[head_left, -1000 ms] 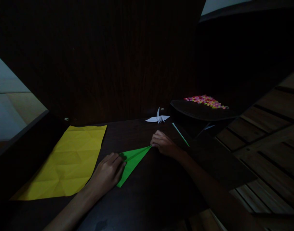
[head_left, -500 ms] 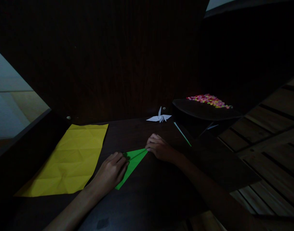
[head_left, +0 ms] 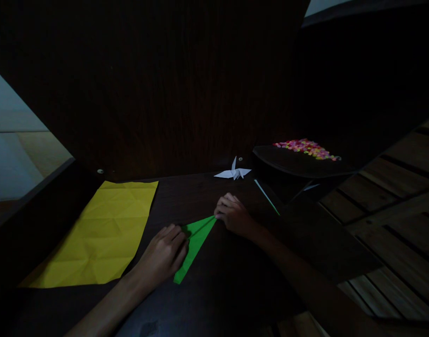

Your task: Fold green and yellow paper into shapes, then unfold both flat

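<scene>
On the dark wooden table (head_left: 214,285), a folded green paper (head_left: 195,241) lay flat near the middle of the near edge, narrowing to a point that aimed toward the far right. The left hand (head_left: 163,255) rested palm down on the wider near-left part of it, fingers spread flat and pressing rather than gripping. The right hand (head_left: 233,215) sat at the pointed tip, its fingers curled and pinching the paper there. A creased yellow sheet (head_left: 102,234) lay open toward the left edge of the table, just beside the left hand but apart from it. A small white paper crane (head_left: 233,173) stood at the far edge. To its right, a dark tray (head_left: 299,164) held a heap of tiny multicoloured pieces (head_left: 306,147), too small to make out; a thin green strip (head_left: 267,196) lay slanted just below the tray's near-left rim.
</scene>
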Tool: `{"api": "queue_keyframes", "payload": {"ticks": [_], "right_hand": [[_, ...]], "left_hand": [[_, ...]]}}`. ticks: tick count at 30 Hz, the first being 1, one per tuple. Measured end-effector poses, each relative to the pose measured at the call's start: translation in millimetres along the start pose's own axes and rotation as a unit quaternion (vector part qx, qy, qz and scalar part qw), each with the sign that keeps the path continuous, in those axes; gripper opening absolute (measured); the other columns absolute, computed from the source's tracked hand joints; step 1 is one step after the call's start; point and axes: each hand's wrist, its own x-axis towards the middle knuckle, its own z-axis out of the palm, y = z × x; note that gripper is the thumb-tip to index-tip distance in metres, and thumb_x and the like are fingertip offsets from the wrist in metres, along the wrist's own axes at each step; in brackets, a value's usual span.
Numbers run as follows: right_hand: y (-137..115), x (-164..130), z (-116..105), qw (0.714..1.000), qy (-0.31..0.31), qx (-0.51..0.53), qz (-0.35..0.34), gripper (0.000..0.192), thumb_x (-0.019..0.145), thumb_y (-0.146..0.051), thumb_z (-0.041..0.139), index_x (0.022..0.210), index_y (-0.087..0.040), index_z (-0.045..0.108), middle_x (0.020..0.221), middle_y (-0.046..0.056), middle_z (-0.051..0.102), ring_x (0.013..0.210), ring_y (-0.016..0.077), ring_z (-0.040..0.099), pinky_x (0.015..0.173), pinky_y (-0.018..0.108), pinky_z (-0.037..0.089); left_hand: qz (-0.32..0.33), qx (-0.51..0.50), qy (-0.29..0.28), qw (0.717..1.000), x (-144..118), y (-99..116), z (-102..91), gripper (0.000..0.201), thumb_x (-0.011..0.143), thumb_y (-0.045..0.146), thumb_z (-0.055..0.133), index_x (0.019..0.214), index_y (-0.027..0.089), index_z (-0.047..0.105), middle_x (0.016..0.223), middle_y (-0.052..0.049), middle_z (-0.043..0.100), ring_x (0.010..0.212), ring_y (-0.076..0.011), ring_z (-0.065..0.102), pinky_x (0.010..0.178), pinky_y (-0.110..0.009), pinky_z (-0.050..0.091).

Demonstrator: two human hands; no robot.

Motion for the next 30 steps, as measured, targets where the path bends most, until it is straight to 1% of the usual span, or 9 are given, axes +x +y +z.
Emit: {"api": "queue_keyframes", "payload": {"ticks": [2,4,6,10,12,15,18,23,30], "right_hand": [[-2,-1,3,0.999,0.041,0.024,0.026,0.009,0.083,-0.016,0.072,0.087,-0.02,0.066,0.095,0.006,0.061,0.093,0.0235,0.05,0.081,0.038,0.039],[-5,-1,5,0.996,0.071,0.044,0.042,0.019,0.08,-0.021,0.076,0.095,-0.02,0.065,0.1,0.007,0.061,0.095,0.0245,0.051,0.083,0.04,0.042],[-8,-1,8,0.994,0.079,0.058,0.047,0.022,0.078,-0.023,0.079,0.095,-0.019,0.064,0.1,0.008,0.062,0.094,0.0246,0.052,0.083,0.041,0.044],[-16,-1,14,0.994,0.056,0.086,0.029,0.011,0.081,-0.024,0.076,0.086,-0.019,0.067,0.097,0.007,0.066,0.096,0.0241,0.054,0.087,0.042,0.044],[-19,-1,16,0.994,0.039,0.1,0.016,0.007,0.085,-0.022,0.072,0.09,-0.019,0.07,0.101,0.007,0.069,0.1,0.0243,0.054,0.089,0.043,0.045],[-23,-1,17,0.994,0.014,0.106,0.002,0.017,0.086,-0.022,0.07,0.103,-0.019,0.072,0.116,0.009,0.069,0.109,0.0259,0.054,0.093,0.045,0.045],[-25,-2,14,0.995,-0.008,0.096,-0.007,0.027,0.085,-0.024,0.071,0.111,-0.018,0.071,0.126,0.011,0.066,0.118,0.0293,0.051,0.096,0.05,0.044],[-29,-3,9,0.995,-0.054,0.085,-0.018,0.039,0.086,-0.031,0.07,0.122,-0.018,0.067,0.135,0.01,0.06,0.129,0.0333,0.045,0.1,0.056,0.042],[-33,-7,12,0.993,-0.046,0.083,-0.066,0.042,0.087,-0.031,0.067,0.126,-0.015,0.064,0.139,0.01,0.057,0.133,0.0345,0.04,0.103,0.055,0.042]], "left_hand": [[-0.014,-0.016,0.001,1.0,1,4,-2.1,0.013,0.091,0.018,0.05,0.084,0.018,0.061,0.081,-0.007,0.062,0.078,-0.0234,0.058,0.076,-0.041,0.052],[-0.022,-0.043,0.0,0.999,1,9,-5.5,0.01,0.089,0.025,0.057,0.09,0.017,0.063,0.088,-0.008,0.063,0.085,-0.0252,0.058,0.081,-0.044,0.053],[-0.02,-0.074,-0.012,0.997,2,12,-10.1,0.02,0.086,0.032,0.064,0.099,0.017,0.065,0.099,-0.01,0.065,0.097,-0.0278,0.058,0.087,-0.046,0.053],[0.016,-0.118,-0.059,0.991,1,13,-19.2,0.029,0.092,0.031,0.059,0.118,0.018,0.063,0.12,-0.012,0.064,0.123,-0.0296,0.051,0.101,-0.048,0.05],[0.034,-0.129,-0.081,0.988,1,12,-20.9,0.029,0.097,0.024,0.05,0.123,0.021,0.061,0.126,-0.009,0.064,0.13,-0.0274,0.047,0.105,-0.047,0.048],[0.037,-0.121,-0.075,0.989,1,9,-16.7,0.033,0.099,0.018,0.043,0.126,0.022,0.061,0.126,-0.007,0.065,0.131,-0.0251,0.049,0.108,-0.047,0.046],[0.028,-0.089,-0.05,0.994,0,5,-7.7,0.035,0.096,0.018,0.048,0.129,0.02,0.06,0.127,-0.009,0.066,0.129,-0.0277,0.051,0.107,-0.05,0.047],[0.003,-0.047,-0.074,0.996,-4,-2,-0.1,0.053,0.095,0.032,0.052,0.145,0.016,0.044,0.148,-0.012,0.05,0.14,-0.0336,0.038,0.11,-0.055,0.042],[-0.007,-0.042,-0.125,0.991,-5,-5,-0.2,0.079,0.094,0.043,0.054,0.157,0.022,0.011,0.16,-0.01,0.028,0.147,-0.037,0.021,0.113,-0.063,0.031]]}}
